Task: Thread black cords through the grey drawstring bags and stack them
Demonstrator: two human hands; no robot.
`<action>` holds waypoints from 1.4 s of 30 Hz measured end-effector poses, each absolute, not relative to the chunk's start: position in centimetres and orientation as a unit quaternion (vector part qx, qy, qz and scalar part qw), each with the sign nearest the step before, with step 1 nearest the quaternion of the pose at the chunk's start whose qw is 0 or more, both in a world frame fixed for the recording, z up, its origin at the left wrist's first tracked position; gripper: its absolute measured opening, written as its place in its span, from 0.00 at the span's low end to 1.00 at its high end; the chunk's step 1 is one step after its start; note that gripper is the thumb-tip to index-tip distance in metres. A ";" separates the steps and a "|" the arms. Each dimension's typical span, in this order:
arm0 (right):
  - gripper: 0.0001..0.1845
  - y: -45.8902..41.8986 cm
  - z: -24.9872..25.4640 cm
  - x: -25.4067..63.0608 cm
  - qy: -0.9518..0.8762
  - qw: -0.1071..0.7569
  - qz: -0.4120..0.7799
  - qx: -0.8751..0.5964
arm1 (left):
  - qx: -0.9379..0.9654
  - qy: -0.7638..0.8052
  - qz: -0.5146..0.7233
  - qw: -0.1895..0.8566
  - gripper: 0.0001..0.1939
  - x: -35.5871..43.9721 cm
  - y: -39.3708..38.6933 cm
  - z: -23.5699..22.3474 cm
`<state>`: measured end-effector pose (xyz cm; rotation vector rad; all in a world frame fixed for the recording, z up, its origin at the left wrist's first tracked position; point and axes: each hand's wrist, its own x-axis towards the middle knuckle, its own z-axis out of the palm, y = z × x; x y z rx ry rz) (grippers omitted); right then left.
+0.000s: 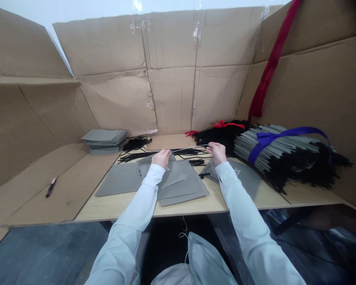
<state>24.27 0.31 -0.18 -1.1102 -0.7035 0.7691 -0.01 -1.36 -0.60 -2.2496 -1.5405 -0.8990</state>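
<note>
A thin, light-coloured rod or wire (pixel 190 149) stretches nearly level between my two hands above the table. My right hand (pixel 216 152) pinches its right end. My left hand (pixel 161 158) is closed at its other end and at the top edge of a grey pouch (pixel 175 179) with a small white mark; the exact grip is hidden by the fingers. Under that pouch lie more flat grey pouches (pixel 192 190). Another grey pouch (pixel 247 178) with a white print and a black cord end lies below my right forearm.
Black cords (pixel 139 156) lie across the table behind my hands. At the back left stands a stack of grey pouches (pixel 105 136). A bundle tied with purple ribbon (pixel 264 138) sits at the right. A marker (pixel 50 187) lies on cardboard at left. Cardboard walls (pixel 172 95) surround the table.
</note>
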 end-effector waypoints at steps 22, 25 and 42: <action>0.15 -0.6 -0.1 21.4 -0.302 0.745 0.414 -0.428 | -0.815 -0.492 -0.297 0.075 0.15 1.5 -2.2 -1.6; 0.15 -0.8 -0.7 19.8 -0.344 0.717 0.429 -0.430 | -0.815 -0.493 -0.293 0.081 0.15 1.6 -2.3 -1.6; 0.19 -1.9 -1.8 17.0 -0.497 0.596 0.470 -0.420 | -0.828 -0.462 -0.302 0.103 0.14 2.0 -2.5 -1.8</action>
